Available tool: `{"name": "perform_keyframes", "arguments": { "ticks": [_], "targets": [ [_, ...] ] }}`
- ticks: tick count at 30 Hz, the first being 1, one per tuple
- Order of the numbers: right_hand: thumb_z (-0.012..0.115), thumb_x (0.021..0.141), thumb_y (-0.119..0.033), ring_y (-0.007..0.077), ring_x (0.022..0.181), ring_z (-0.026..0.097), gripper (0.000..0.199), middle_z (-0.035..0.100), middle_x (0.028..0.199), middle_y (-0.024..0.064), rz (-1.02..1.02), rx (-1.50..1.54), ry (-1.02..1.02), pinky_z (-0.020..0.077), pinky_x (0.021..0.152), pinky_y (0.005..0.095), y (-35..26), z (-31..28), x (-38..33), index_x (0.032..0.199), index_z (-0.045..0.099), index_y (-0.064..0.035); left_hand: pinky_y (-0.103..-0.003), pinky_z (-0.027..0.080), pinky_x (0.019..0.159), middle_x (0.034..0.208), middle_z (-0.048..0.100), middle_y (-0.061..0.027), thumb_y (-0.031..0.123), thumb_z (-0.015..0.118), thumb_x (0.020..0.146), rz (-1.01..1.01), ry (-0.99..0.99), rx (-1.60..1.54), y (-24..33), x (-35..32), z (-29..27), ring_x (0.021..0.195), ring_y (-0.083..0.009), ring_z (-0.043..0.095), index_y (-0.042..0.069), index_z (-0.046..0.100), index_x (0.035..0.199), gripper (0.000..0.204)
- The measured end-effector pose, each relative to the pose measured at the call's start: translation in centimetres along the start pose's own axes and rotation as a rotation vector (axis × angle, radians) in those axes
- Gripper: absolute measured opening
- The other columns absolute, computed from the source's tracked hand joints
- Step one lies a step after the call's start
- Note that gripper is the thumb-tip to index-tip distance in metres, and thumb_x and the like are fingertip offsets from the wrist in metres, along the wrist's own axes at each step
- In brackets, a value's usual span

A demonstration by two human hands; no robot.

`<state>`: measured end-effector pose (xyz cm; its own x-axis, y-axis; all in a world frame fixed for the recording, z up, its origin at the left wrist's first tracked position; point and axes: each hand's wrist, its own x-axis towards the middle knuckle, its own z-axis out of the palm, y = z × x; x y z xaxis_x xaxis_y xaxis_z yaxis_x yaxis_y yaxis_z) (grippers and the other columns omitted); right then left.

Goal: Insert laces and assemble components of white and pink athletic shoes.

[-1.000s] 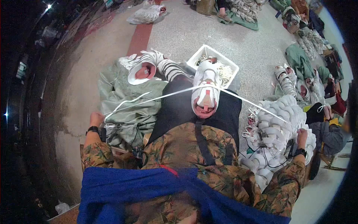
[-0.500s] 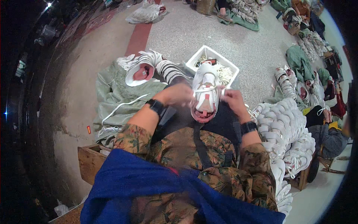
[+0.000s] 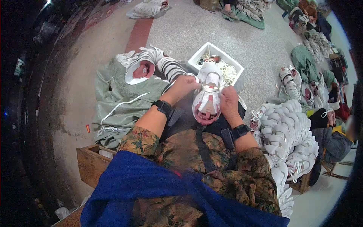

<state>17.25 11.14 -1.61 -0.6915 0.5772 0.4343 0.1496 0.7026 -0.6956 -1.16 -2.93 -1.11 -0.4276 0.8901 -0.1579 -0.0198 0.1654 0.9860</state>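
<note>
A white and pink sneaker upper stands in front of me, between my two hands. A pale shoelace crosses its front. At the upper's left side my left hand is closed, its fingertips pinching the lace. My right hand is closed on the lace at the right side, its knuckles close against the upper. A loose lace end shows past the right hand. The fingertips of both hands are partly hidden.
Behind the upper stands a white bin of laces. Left, a row of uppers lies on a green sack, by a wooden box. Stacked white uppers rise at right, near another person.
Both hands were blurred and farther from the lace knot area. My right hand has come in to the upper, and my left hand has moved slightly up, its fingers now closed on the lace.
</note>
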Motion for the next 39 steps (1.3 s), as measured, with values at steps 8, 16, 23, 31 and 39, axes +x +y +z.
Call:
{"name": "perform_keyframes", "arguments": {
  "ticks": [8,16,23,31,39],
  "targets": [
    [0.063,0.071,-0.014,0.04,0.069,0.054,0.016,0.056,0.068,0.0198,0.197,-0.257,-0.359,0.0423,0.061,0.0437,-1.0,-0.1,2.0,0.07,0.054,-0.0008,-0.019,0.036,0.049,0.06,0.053,0.0049,0.017,0.065,0.081,-0.026,0.105,-0.066,0.7,-1.6,1.6,0.054,-0.0046,0.046,0.004,0.058,0.065,0.021],
    [0.064,0.075,-0.021,0.0348,0.059,0.057,0.019,0.054,0.062,0.0162,0.002,-0.384,0.001,0.047,0.058,0.0424,-1.0,1.1,-0.4,0.072,0.057,-0.004,-0.021,0.041,0.05,0.065,0.06,-0.0015,0.015,0.065,0.079,-0.037,0.196,-0.151,1.4,-2.3,2.9,0.055,-0.0067,0.052,0.002,0.063,0.072,0.015],
    [0.057,0.078,-0.014,0.0372,0.078,0.054,0.017,0.053,0.084,0.0206,0.026,-0.479,-0.163,0.0466,0.065,0.0439,-4.9,0.3,-1.6,0.087,0.051,-0.0004,-0.024,0.04,0.05,0.063,0.058,-0.0011,0.012,0.064,0.077,-0.019,0.301,-0.033,0.3,-1.5,3.1,0.055,-0.0076,0.05,-0.001,0.063,0.072,0.014],
    [0.051,0.076,-0.005,0.0367,0.076,0.053,0.015,0.053,0.079,0.0173,-0.023,-0.247,0.051,0.043,0.067,0.045,-1.3,1.1,-2.3,0.09,0.057,-0.0017,-0.03,0.044,0.051,0.059,0.061,-0.0112,0.014,0.066,0.074,0.099,0.386,0.178,0.7,-1.9,4.0,0.053,-0.016,0.058,-0.002,0.061,0.069,0.017],
    [0.053,0.075,-0.005,0.0367,0.075,0.055,0.012,0.055,0.076,0.0178,0.071,-0.202,0.066,0.0441,0.067,0.0441,-0.8,1.5,-2.3,0.085,0.058,-0.0006,-0.038,0.046,0.059,0.069,0.061,-0.0174,0.021,0.067,0.073,0.22,0.442,0.398,0.3,-2.3,4.8,0.064,-0.032,0.059,0.0,0.061,0.072,0.022]
  ]
}}
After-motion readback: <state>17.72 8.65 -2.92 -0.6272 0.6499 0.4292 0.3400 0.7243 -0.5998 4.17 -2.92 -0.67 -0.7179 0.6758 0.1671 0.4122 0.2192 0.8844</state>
